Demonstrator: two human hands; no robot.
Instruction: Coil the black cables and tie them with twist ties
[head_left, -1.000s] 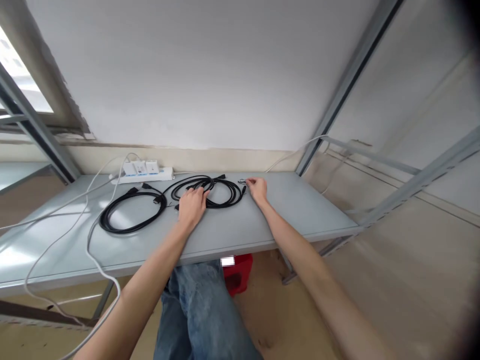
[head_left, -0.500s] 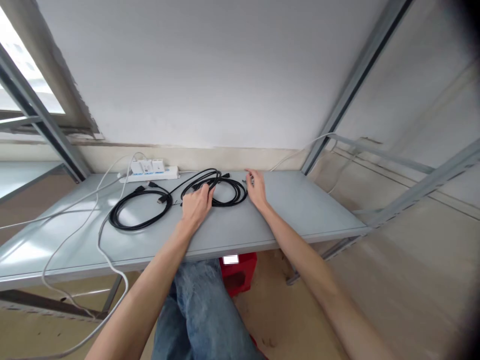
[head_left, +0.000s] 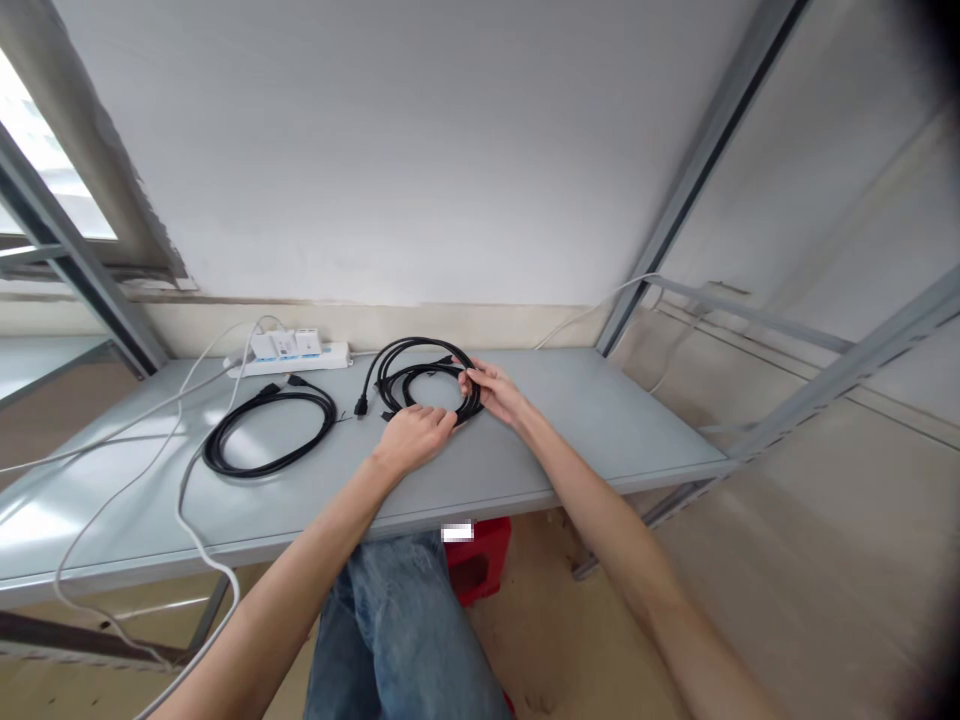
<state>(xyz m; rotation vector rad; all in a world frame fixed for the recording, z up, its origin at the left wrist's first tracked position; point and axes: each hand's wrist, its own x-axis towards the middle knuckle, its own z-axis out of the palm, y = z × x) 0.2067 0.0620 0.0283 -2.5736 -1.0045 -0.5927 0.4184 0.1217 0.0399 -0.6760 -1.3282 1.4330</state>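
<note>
In the head view a black cable [head_left: 409, 342] is looped in a coil at the middle of the table, with a second, smaller coil beneath it. One black connector [head_left: 361, 405] hangs out at its left side. My left hand [head_left: 416, 437] is closed on the front of the black cable loops, its fingertips partly hidden. My right hand [head_left: 495, 390] pinches the right side of the loops between thumb and fingers. Another coiled black cable [head_left: 271, 470], with its plugs at the back, lies apart to the left.
A white power strip [head_left: 300, 360] with plugs in it stands against the wall. White cords [head_left: 184, 500] run from it over the left of the grey table [head_left: 585, 430]. Metal posts [head_left: 630, 300] rise at the corners. A red stool [head_left: 487, 560] is under the table.
My right hand has moved left and closed on the cable loops. My left hand has shifted right and slightly down. The upper loop now lies over the coil beneath, away from the left coil.
</note>
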